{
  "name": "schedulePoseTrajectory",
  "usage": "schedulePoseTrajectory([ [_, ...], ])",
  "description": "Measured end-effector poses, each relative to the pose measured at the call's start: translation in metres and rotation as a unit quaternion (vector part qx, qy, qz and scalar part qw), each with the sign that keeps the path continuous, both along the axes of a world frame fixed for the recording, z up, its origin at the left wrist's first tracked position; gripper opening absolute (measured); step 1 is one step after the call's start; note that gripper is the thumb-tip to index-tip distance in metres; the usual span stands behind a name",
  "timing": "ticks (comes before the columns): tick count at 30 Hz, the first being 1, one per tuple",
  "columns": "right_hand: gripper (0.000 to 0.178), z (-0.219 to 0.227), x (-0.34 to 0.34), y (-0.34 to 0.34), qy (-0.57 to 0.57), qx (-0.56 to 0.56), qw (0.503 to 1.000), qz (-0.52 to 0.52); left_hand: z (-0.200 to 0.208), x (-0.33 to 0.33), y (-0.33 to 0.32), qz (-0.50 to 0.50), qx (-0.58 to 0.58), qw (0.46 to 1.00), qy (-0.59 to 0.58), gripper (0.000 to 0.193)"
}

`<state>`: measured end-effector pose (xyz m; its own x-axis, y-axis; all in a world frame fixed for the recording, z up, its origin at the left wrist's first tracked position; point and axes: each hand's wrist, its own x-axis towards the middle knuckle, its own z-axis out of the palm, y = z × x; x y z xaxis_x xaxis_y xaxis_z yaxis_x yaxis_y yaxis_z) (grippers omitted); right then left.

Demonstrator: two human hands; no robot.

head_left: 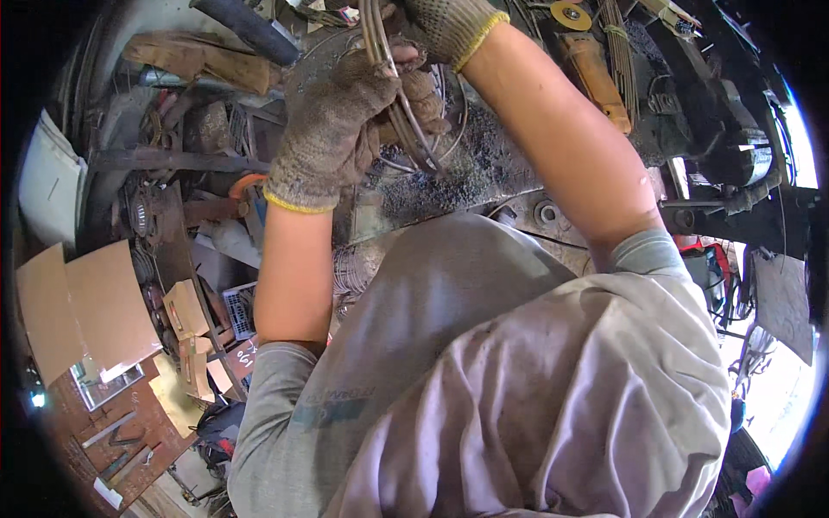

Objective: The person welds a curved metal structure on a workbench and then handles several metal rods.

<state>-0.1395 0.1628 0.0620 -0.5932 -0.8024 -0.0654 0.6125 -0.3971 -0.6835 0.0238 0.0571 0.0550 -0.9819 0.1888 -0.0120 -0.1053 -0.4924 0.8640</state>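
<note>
My left hand [332,121], in a dirty knitted work glove with a yellow cuff, is closed around a bundle of curved metal rods [402,108]. The rods run from the top edge of the view down past my fingers, their lower ends over the dark, grit-covered bench [492,168]. Just right of the bundle's upper part is my right hand [451,24], gloved the same way. Its fingers are partly cut off at the top edge and partly hidden, so their grip does not show. Thin wire loops hang beside my left hand.
A dark tube [246,28] and a worn wooden block [200,62] lie at the upper left. To the right are a wood piece [596,82], a yellow disc [571,15] and a bundle of thin rods [617,52]. Cardboard [108,302] stands at the left.
</note>
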Motion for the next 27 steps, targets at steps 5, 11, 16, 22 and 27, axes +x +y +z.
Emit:
schedulePoseTrajectory([
  [5,0.033,-0.003,-0.011,0.004,0.056,0.021,0.996,0.061,0.002,-0.004,-0.001,-0.015,0.011,1.000,-0.015,0.038],
  [11,0.038,-0.035,0.028,0.058,0.247,0.148,0.957,0.023,0.030,-0.001,-0.004,0.054,0.166,0.985,-0.007,0.026],
  [16,0.049,-0.083,0.079,0.114,0.221,0.097,0.967,0.079,0.011,-0.011,-0.055,0.094,0.117,0.988,0.039,0.032],
  [22,0.049,-0.084,0.103,0.123,0.206,0.116,0.971,0.037,0.003,-0.012,-0.052,0.011,0.224,0.973,0.052,0.032],
  [27,0.038,-0.062,0.114,0.119,0.128,0.096,0.987,0.007,0.007,-0.010,-0.041,0.024,0.210,0.976,0.051,0.031],
])
